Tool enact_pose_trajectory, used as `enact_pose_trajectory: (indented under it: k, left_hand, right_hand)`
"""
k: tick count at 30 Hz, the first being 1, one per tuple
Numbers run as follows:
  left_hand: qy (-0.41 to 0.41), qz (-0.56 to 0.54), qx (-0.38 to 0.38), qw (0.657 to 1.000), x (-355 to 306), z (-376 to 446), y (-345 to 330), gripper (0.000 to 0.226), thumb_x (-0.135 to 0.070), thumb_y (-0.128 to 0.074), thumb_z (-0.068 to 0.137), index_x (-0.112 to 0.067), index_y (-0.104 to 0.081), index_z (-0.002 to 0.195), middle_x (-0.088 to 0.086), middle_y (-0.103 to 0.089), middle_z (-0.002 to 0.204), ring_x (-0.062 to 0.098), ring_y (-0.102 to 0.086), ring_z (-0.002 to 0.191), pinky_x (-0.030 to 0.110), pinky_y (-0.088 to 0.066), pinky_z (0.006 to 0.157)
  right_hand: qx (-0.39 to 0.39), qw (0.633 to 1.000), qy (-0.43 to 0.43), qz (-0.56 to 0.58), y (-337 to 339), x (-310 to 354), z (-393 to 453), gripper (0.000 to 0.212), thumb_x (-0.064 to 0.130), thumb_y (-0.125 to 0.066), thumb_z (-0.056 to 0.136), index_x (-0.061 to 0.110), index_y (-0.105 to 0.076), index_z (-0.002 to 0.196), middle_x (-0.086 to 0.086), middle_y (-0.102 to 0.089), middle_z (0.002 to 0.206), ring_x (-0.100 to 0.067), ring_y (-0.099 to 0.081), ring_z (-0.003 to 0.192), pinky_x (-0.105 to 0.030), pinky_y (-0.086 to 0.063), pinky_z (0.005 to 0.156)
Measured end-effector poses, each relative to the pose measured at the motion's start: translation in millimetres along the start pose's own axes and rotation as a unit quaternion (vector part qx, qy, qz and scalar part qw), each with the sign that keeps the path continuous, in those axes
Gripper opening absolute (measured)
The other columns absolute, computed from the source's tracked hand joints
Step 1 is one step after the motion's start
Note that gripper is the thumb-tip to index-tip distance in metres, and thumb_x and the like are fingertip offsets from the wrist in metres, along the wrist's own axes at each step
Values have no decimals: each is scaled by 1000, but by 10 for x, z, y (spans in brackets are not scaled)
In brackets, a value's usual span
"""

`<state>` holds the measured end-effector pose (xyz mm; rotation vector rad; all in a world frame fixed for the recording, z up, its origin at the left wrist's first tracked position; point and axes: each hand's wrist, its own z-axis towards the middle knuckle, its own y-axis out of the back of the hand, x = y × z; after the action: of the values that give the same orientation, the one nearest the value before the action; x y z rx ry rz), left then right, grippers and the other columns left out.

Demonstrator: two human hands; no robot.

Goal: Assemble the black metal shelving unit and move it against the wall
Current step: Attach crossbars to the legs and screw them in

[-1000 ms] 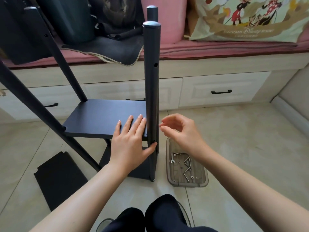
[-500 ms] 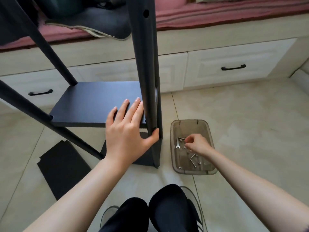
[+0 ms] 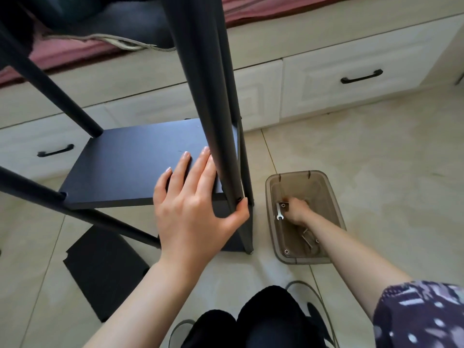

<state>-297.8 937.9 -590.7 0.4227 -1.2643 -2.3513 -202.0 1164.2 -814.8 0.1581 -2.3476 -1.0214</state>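
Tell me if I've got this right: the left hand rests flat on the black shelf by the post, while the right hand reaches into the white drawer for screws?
Not quite. The right hand is not in a drawer; it reaches into the clear tray on the floor, beside the wrench, as the head view shows. The rest holds: the left hand rests on the black shelf by the post.

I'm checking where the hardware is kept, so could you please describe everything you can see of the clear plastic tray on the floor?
The tray is a shallow rectangular tub of smoky, see-through plastic with rounded corners and a raised rim. It sits flat on the tiled floor, just right of the shelving unit's nearest post and apart from it. Inside lie a small silver wrench and a few loose screws. The right hand reaches into it, fingers curled among the hardware.
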Motion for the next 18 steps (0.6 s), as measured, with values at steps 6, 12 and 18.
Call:
enact_pose_trajectory:
  k: [6,12,18]
  left_hand:
    - [2,2,3,1000,-5,4,4,60,-58,-58,84,-13,-72,121,2,-61,140,27,-48,140,48,-34,114]
    - [3,1,0,1000,-14,1,9,59,-57,-60,83,-12,-72,119,2,-62,139,28,-49,139,49,-35,113]
    - [0,-1,0,1000,-9,-2,3,60,-57,-61,83,-12,-72,121,2,-62,139,28,-49,139,50,-35,113]
  right_hand:
    - [-6,1000,-2,-26,-70,-20,9,36,20,-59,95,9,-52,129,-18,-59,132,-36,-55,122,-39,-48,97]
    - [-21,993,20,-118,-140,-62,-24,33,19,-53,97,15,-47,130,-15,-58,130,-36,-58,119,-42,-50,93]
    - [-46,980,54,-185,-136,-66,-80,28,15,-41,99,17,-50,125,-11,-61,128,-34,-58,117,-41,-46,89]
